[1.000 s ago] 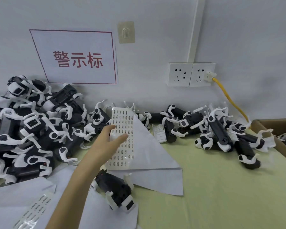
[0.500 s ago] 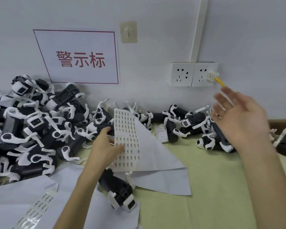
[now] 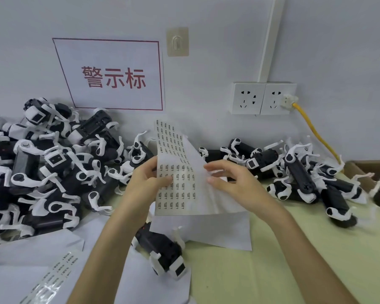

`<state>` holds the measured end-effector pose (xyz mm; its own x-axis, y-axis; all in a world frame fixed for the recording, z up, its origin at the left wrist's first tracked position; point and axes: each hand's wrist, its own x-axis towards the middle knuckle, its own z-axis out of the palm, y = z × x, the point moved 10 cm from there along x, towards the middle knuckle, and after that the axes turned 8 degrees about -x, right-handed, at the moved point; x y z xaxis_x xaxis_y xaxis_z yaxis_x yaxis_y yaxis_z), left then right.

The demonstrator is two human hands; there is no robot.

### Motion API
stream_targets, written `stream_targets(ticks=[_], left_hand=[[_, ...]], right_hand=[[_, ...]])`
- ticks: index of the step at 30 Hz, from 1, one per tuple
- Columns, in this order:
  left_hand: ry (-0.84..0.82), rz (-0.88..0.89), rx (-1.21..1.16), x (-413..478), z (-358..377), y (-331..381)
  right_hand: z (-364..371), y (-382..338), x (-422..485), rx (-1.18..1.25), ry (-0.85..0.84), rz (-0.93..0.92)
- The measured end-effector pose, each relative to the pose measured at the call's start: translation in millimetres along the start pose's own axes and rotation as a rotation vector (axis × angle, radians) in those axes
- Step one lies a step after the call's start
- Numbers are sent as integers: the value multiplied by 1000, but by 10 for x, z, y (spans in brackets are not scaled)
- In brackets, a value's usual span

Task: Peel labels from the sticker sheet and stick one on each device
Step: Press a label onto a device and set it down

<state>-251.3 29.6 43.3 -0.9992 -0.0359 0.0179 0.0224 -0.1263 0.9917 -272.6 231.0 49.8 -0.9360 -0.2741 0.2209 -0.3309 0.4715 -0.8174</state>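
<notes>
While the left hand (image 3: 145,183) is gripping the sticker sheet (image 3: 178,172) by its left edge, thumb lying across the printed face, the right hand (image 3: 235,181) is touching the sheet's right edge with thumb and forefinger close together. Whether they are already pinching a label, I cannot tell. The sheet is being held upright in the air between the hands, above the surface (image 3: 272,260).

To do this step well, the left hand should be holding the sheet taut. The right should probably be lifting one label by a corner with a nail, not tugging the backing.

Just below the hands, one device (image 3: 162,251) is lying on white paper (image 3: 217,231), likely the nearest candidate. A large heap (image 3: 53,172) is waiting at the left and a smaller cluster (image 3: 298,172) at the right.
</notes>
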Motion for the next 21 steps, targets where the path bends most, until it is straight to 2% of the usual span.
stream_targets(ticks=[5,11,17,21], left_hand=[[-137,-24,-143,-57,217,-13],[-239,-66,-288,-123,397,-43],[-172,-57,-322,-109,388,-75],[-125,-41,-350,-102,350,-61]], right_hand=[[68,-332,-40,-94,91,-209],[-63,-445,-98,-41,260,-275],[-99,-436,-117,69,277,-283],[-75,-475,-127,24,252,-321]])
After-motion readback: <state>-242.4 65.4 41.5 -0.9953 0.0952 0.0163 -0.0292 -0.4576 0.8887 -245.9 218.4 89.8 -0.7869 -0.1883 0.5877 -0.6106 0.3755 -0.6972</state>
